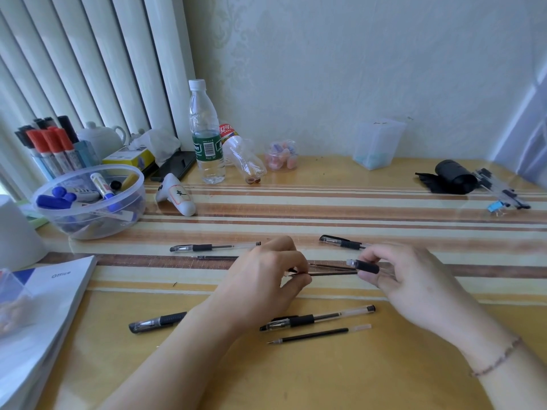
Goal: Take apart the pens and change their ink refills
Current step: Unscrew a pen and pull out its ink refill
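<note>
Main risk we saw: the thin refill [331, 273] was held only at its tip end, so most of its length hung free toward the barrel. If its free end met the barrel mouth off-axis, we judged it could flex, jam or slip out of the pinch. It was a light, slick part with little grip area.

Second risk: mix-up. Another loose dark rod [328, 266] lay just behind the held one, a further loose rod [214, 257] lay left of the left hand, and a full loose refill [318, 334] lay near the front edge. We couldn't tell old from new by looks.

Third: the glossy table [384, 365] looked slick, so we judged round parts could roll.

Hand state:
- Left hand [266, 279] had its fingers curled, pinching the tip end of the thin refill.
- Right hand [414, 285] pinched the barrel section with the black grip [365, 266], with its clear end pointing left.

Relative position: the refill ran level between both hands, its right end reaching the right fingertips just under the black grip. We couldn't tell whether it was inside the barrel or only alongside.

Other pens:
- One capped pen [213, 247] behind the left hand.
- One [343, 242] behind the right hand.
- One [316, 318] in front of the hands.
- One [158, 321] partly hidden by the left forearm.
</note>
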{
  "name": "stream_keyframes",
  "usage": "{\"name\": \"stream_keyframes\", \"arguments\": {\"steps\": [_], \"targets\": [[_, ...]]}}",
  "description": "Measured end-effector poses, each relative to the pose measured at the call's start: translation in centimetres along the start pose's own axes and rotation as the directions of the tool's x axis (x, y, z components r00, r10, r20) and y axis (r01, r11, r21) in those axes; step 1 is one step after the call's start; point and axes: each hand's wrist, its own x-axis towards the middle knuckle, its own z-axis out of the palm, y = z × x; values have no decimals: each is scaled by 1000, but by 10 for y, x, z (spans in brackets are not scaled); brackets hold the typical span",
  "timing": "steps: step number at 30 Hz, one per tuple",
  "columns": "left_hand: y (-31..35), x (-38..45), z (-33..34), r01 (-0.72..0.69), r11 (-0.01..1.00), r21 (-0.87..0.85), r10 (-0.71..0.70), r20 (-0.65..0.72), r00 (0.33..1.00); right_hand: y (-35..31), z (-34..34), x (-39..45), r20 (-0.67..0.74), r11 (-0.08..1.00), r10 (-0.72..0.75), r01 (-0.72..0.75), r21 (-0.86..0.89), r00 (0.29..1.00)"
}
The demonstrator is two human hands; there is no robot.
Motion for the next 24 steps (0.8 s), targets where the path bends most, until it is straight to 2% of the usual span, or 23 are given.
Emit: {"name": "stream_keyframes", "arguments": {"steps": [2, 6, 10, 12, 24], "targets": [[-1, 0, -3, 2, 1000, -5, -2, -11, 1000, 3, -1, 2, 1, 999, 2, -2, 53, 1000], [-9, 3, -11, 40, 999, 11, -39, -98, 994, 14, -11, 3, -113, 989, 78, -63, 133, 990], [-12, 5, -13, 95, 995, -8, -94, -194, 976, 23, -9, 4, -176, 991, 110, -94, 95, 978], [-12, 6, -13, 102, 994, -24, -105, -216, 971, 22, -7, 5, -175, 986, 117, -95, 134, 978], [-12, 5, -12, 87, 996, -35, -92, -192, 977, 23, -1, 8, -140, 965, -50, 84, 249, 989]]}}
